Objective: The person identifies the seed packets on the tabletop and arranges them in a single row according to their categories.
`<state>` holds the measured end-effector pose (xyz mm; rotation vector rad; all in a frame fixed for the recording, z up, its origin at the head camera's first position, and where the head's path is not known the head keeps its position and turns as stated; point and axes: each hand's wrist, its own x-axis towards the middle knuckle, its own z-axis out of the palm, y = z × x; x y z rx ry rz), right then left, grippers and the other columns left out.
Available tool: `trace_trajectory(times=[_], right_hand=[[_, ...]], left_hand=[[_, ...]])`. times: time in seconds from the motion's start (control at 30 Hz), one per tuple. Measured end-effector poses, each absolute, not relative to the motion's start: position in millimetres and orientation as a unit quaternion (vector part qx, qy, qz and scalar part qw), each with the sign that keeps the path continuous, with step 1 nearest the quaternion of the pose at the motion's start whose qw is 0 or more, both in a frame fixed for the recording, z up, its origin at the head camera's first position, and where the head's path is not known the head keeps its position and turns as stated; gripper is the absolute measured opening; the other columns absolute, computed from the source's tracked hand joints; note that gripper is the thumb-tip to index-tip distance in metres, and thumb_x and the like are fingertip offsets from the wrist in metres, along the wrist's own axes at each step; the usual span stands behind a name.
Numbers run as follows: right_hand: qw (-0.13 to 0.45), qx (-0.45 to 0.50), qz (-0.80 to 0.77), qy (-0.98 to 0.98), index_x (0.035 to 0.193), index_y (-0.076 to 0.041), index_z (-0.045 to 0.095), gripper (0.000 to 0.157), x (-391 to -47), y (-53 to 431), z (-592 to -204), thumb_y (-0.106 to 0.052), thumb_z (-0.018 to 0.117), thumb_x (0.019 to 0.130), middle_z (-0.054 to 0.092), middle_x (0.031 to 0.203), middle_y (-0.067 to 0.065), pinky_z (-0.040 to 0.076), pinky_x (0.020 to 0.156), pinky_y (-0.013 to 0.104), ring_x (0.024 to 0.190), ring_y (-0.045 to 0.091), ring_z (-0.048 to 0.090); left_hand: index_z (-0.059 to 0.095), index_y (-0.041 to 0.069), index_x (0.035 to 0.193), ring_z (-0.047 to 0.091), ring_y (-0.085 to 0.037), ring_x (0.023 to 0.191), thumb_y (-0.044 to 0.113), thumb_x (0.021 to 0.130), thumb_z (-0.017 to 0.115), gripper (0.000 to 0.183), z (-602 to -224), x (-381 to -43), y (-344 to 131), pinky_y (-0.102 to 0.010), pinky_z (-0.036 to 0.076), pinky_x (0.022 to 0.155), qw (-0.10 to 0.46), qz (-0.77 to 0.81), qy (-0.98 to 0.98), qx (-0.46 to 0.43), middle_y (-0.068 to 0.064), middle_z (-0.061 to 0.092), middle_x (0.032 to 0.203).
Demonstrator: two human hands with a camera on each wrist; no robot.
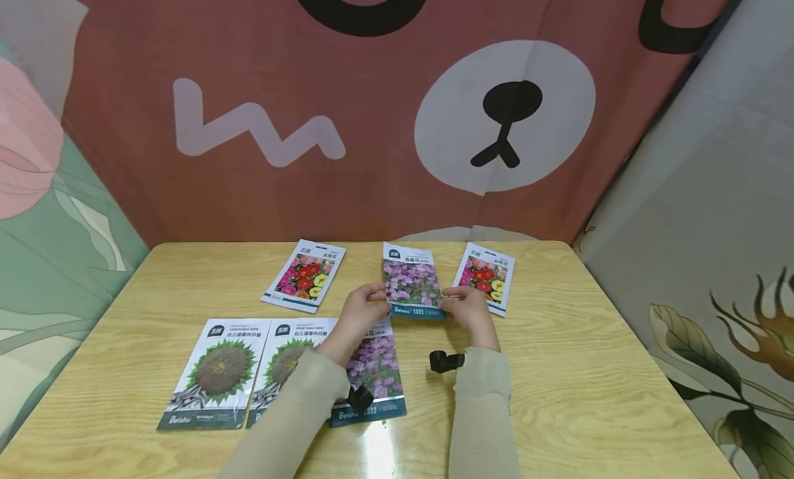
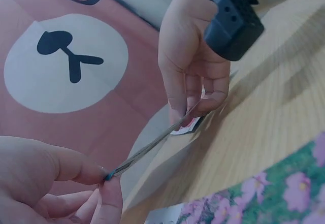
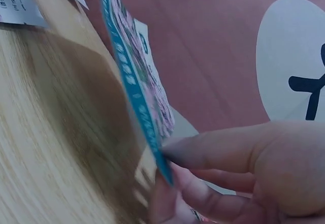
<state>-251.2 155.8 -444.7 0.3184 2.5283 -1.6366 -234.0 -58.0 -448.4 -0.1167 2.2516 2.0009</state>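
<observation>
Both hands hold one seed packet with purple flowers and a blue-green bottom band [image 1: 412,279] above the wooden table. My left hand [image 1: 361,315] pinches its lower left corner between thumb and fingers. At the lower right corner, my right hand [image 1: 470,316] pinches it the same way. The left wrist view shows the packet [image 2: 147,150] nearly edge-on, stretched between the two hands. A matching purple-flower packet [image 1: 381,369] lies on the table below, partly covered by the left forearm. In the right wrist view the held packet's band [image 3: 131,89] faces the camera, tilted off the tabletop.
Two sunflower seed packets [image 1: 222,372] lie side by side at the front left, one partly behind the left sleeve. Red-and-yellow flower packets lie at the back, one left [image 1: 304,276] and one right [image 1: 501,276]. A printed curtain [image 1: 298,203] hangs behind the table [image 1: 577,369].
</observation>
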Motion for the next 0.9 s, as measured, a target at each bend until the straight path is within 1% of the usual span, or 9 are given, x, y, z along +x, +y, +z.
trace_trajectory(times=[0.13,0.27,0.4,0.57,0.67,0.73,0.8,0.9], right_hand=[[0.083,0.098,-0.557,0.821,0.124,0.007,0.066,0.031,-250,155,-444,0.000,0.064,0.094,0.067,0.099,0.016,0.054,0.063,0.026,0.068,0.013,0.057],[0.096,0.102,-0.568,0.811,0.126,0.006,0.064,0.032,-251,153,-445,0.000,0.062,0.096,0.065,0.104,0.016,0.057,0.067,0.027,0.076,0.016,0.060],[0.090,0.098,-0.562,0.816,0.130,0.005,0.062,0.034,-253,151,-443,0.000,0.059,0.096,0.062,0.103,0.016,0.057,0.067,0.027,0.079,0.018,0.061],[0.070,0.094,-0.555,0.824,0.137,0.004,0.057,0.040,-250,154,-438,-0.002,0.057,0.097,0.061,0.103,0.019,0.057,0.066,0.028,0.076,0.018,0.061],[0.058,0.085,-0.544,0.832,0.142,0.001,0.053,0.044,-247,156,-434,-0.003,0.058,0.098,0.062,0.103,0.018,0.057,0.067,0.030,0.076,0.019,0.064],[0.051,0.079,-0.546,0.833,0.144,0.000,0.050,0.048,-247,158,-431,-0.002,0.057,0.097,0.062,0.100,0.016,0.058,0.068,0.032,0.075,0.019,0.064],[0.047,0.073,-0.553,0.829,0.146,-0.001,0.048,0.050,-246,159,-429,0.000,0.058,0.097,0.061,0.095,0.013,0.058,0.069,0.032,0.075,0.018,0.062],[0.044,0.066,-0.565,0.821,0.147,-0.001,0.047,0.051,-246,159,-426,0.001,0.057,0.097,0.059,0.091,0.010,0.058,0.070,0.032,0.076,0.017,0.059]], left_hand=[[0.053,-0.005,0.140,0.065,-0.023,0.091,-0.002,0.089,0.062,0.052,-450,-227,-62,-0.036,0.059,0.081,0.074,0.652,0.754,-0.031,-0.021,0.061,0.121],[0.049,-0.006,0.143,0.064,-0.024,0.089,-0.004,0.086,0.062,0.058,-449,-222,-66,-0.037,0.059,0.079,0.096,0.635,0.767,-0.006,-0.022,0.059,0.118],[0.040,-0.002,0.150,0.064,-0.023,0.086,-0.004,0.084,0.063,0.069,-445,-219,-71,-0.035,0.057,0.073,0.130,0.597,0.791,0.030,-0.020,0.059,0.115],[0.032,0.002,0.154,0.064,-0.020,0.078,-0.004,0.084,0.064,0.077,-439,-212,-76,-0.034,0.056,0.068,0.180,0.567,0.800,0.083,-0.018,0.058,0.110],[0.031,0.004,0.154,0.063,-0.020,0.074,-0.005,0.085,0.064,0.077,-433,-208,-80,-0.035,0.057,0.067,0.204,0.548,0.804,0.104,-0.016,0.058,0.104],[0.031,0.004,0.153,0.063,-0.021,0.072,-0.005,0.087,0.063,0.074,-431,-205,-81,-0.036,0.058,0.068,0.218,0.539,0.806,0.111,-0.015,0.059,0.100],[0.031,0.004,0.152,0.064,-0.021,0.071,-0.005,0.090,0.061,0.070,-429,-204,-82,-0.037,0.059,0.069,0.228,0.532,0.807,0.115,-0.014,0.059,0.096],[0.034,0.002,0.148,0.064,-0.020,0.069,-0.005,0.095,0.055,0.057,-428,-204,-81,-0.036,0.060,0.069,0.236,0.533,0.803,0.121,-0.014,0.060,0.089]])
